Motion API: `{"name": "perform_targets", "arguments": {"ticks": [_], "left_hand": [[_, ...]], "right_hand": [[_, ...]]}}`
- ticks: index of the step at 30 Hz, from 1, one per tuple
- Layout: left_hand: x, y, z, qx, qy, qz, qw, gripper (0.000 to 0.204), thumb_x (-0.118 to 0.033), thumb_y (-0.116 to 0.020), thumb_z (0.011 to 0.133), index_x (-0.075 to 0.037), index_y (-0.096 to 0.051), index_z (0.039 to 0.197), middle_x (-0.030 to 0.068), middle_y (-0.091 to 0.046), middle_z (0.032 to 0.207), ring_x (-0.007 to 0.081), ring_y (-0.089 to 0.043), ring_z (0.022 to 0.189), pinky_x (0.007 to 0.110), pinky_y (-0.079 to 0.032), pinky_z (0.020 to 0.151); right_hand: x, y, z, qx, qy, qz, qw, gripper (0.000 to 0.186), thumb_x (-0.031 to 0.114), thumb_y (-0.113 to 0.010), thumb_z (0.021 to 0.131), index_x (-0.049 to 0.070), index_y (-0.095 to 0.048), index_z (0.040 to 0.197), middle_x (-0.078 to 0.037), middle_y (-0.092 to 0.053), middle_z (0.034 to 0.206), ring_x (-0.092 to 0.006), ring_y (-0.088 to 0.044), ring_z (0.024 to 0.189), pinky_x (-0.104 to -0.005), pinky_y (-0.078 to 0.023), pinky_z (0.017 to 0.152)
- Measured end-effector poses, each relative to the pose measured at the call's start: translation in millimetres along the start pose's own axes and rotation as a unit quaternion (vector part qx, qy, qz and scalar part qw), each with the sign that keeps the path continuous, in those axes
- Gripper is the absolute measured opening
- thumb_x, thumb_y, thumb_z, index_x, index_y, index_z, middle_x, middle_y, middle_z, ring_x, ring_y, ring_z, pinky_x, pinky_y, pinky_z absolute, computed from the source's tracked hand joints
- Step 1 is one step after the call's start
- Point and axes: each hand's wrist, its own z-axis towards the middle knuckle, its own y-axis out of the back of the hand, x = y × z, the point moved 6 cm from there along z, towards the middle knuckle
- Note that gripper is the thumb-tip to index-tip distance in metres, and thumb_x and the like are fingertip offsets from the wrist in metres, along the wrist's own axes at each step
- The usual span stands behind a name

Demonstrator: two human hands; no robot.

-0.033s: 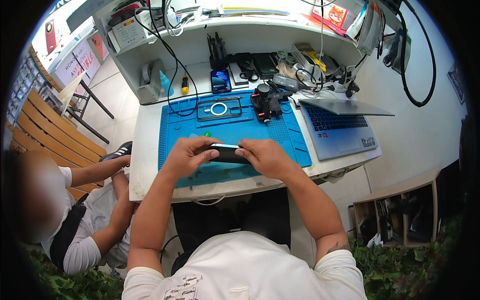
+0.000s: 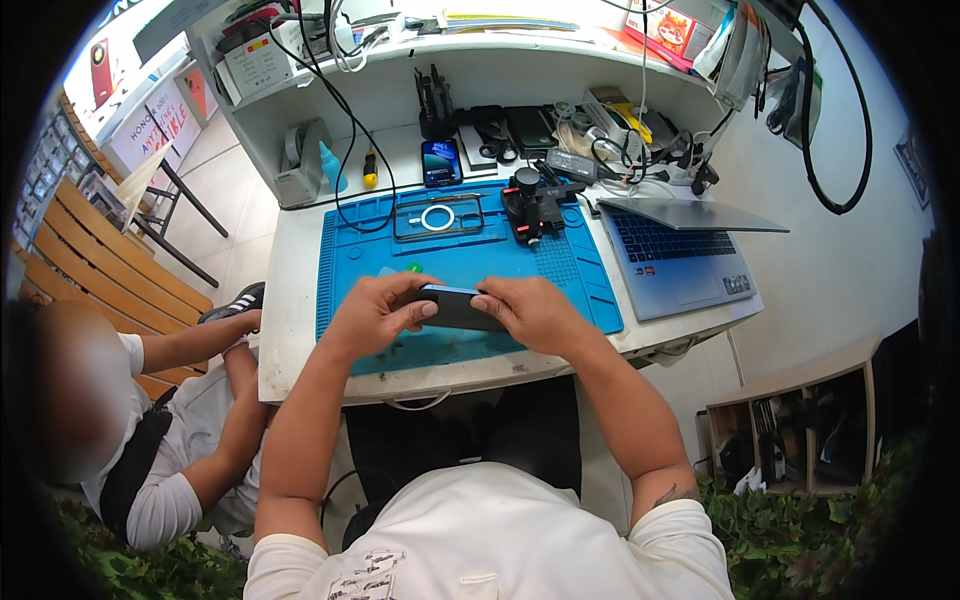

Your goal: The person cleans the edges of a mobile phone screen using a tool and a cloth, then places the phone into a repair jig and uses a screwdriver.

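Between my two hands is a dark smartphone (image 2: 462,311), held sideways above the blue work mat (image 2: 365,275). My left hand (image 2: 378,312) pinches its left end with thumb and fingers. At the opposite end, my right hand (image 2: 530,314) grips it the same way, thumb on the dark face. The upper edge of the phone looks bluish and shiny. Beyond it on the mat lies a clear phone case (image 2: 483,214) with a white ring. A black clamp-like holder (image 2: 530,207) stands right of the case, and a small green piece (image 2: 414,268) is just behind my left hand.
An open laptop (image 2: 685,270) occupies the desk's right side. Behind the mat are another phone (image 2: 441,163), a yellow screwdriver (image 2: 370,170), a blue bottle (image 2: 331,167) and tangled cables (image 2: 625,160). Black cables hang over the left. A seated person (image 2: 180,430) is at my left.
The phone has tilted slightly between my hands, so more of its dark face shows and its upper edge looks bluer. My hands have stayed in place.
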Motion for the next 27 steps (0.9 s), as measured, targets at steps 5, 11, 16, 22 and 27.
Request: {"name": "perform_targets", "arguments": {"ticks": [5,11,16,22,27], "left_hand": [[8.0,-2.1,-2.4,-0.042,0.079,-0.119,0.989,0.040,-0.020,-0.080,0.107,0.001,-0.072,0.140,0.0067,-0.080,0.091,0.0093,-0.074,0.081,0.030,-0.067,0.070],[-13.8,-15.0,1.9,-0.110,0.088,-0.259,0.956,0.049,-0.025,-0.077,0.109,0.006,-0.067,0.147,0.0106,-0.080,0.098,0.0130,-0.076,0.079,0.028,-0.067,0.068],[-17.1,10.4,-2.0,-0.109,-0.147,0.065,0.981,0.032,-0.021,-0.080,0.106,-0.009,-0.082,0.135,0.0084,-0.080,0.109,0.0188,-0.077,0.096,0.031,-0.065,0.082],[-35.6,7.7,-7.5,-0.080,-0.201,0.048,0.975,0.029,-0.014,-0.090,0.093,-0.011,-0.087,0.123,0.0068,-0.080,0.108,0.0203,-0.076,0.098,0.032,-0.061,0.086],[-41.5,9.1,-7.5,-0.095,-0.200,0.066,0.973,0.023,-0.011,-0.089,0.095,-0.006,-0.087,0.118,0.0068,-0.079,0.103,0.0171,-0.074,0.091,0.030,-0.061,0.081]], "right_hand": [[31.1,8.2,4.9,-0.119,0.092,-0.117,0.982,0.040,0.029,-0.072,0.108,0.004,-0.069,0.139,-0.019,-0.075,0.124,-0.0402,-0.073,0.110,-0.0465,-0.059,0.094],[35.6,-21.8,6.7,-0.176,0.177,-0.219,0.943,0.061,0.004,-0.076,0.095,-0.003,-0.058,0.152,-0.026,-0.070,0.140,-0.0456,-0.068,0.128,-0.0469,-0.057,0.110],[30.7,-17.0,7.8,-0.110,0.139,-0.116,0.977,0.058,-0.002,-0.068,0.093,0.000,-0.063,0.150,-0.022,-0.074,0.134,-0.0412,-0.072,0.120,-0.0504,-0.058,0.104],[24.0,-13.2,11.6,0.006,0.058,0.011,0.998,0.044,0.006,-0.067,0.103,0.006,-0.067,0.147,-0.022,-0.077,0.125,-0.0429,-0.073,0.113,-0.0522,-0.059,0.097],[16.9,-14.5,14.5,0.082,-0.023,0.122,0.989,0.030,0.021,-0.076,0.106,0.000,-0.072,0.127,-0.017,-0.079,0.092,-0.0339,-0.075,0.078,-0.0426,-0.059,0.076]]}}
